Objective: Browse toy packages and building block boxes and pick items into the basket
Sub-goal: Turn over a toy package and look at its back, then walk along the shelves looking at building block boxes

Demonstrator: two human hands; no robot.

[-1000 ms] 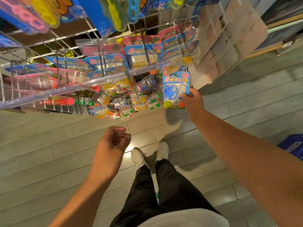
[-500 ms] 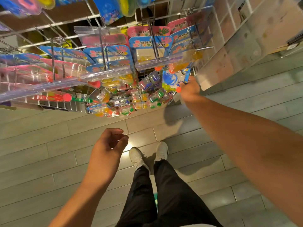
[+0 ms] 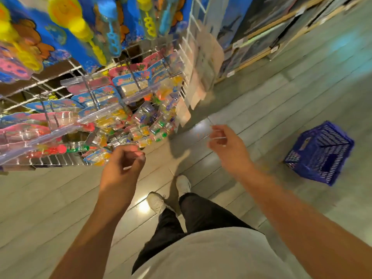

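Both hands empty and loosely curled, left hand (image 3: 122, 168) just below hanging toy packages (image 3: 128, 125), right hand (image 3: 225, 148) well clear, basket (image 3: 320, 154) on floor far right of it; risk: blurred, hurried grab snagging neighbouring packs off hooks.

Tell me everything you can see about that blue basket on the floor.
The basket is a deep blue crate that looks like plastic, with slotted lattice walls and a rectangular handle cutout in the near side. It sits on the grey tiled floor, to the person's right and apart from the toy rack. It looks tilted in this wide-angle, blurred view. Neither hand touches it, and its contents cannot be made out.
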